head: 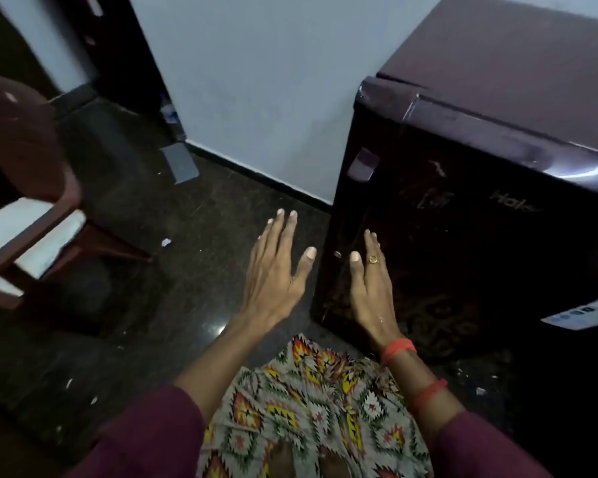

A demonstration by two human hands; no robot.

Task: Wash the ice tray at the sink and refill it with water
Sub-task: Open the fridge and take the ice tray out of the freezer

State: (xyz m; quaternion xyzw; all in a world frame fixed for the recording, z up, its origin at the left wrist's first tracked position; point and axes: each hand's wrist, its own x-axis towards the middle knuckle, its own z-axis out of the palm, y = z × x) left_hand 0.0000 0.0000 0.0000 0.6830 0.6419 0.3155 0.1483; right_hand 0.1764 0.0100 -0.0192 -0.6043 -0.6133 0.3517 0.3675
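Where the ice tray lies cannot be told from this view. Both hands are held out flat with nothing in them: the left hand [277, 270] is seen with fingers straight and spread above the floor [173, 236], and the right hand [372, 291] is stretched with fingers straight in front of the refrigerator [480, 236]. Whether it touches the door cannot be told.

The refrigerator is a boxy cabinet with a glossy, deep maroon skin – rounded along its top edge, faintly patterned low on the door, with pale lettering ahead and to the right of the right hand. A recessed handle [361, 165] is set into the door's edge beyond the right hand, and a small round keyhole [337, 254] is seen between the two thumbs. A pale label [580, 317] is stuck to the door on the right hand's outer side.

A gold ring [373, 259] is worn on the right hand, and orange thread bands [397, 350] are wound round its wrist.

The floor is dark polished stone, speckled and reflective. A moulded maroon plastic chair [32, 160] is placed well to the left of the left hand. A matt white wall [256, 81] is seen beyond the fingertips.
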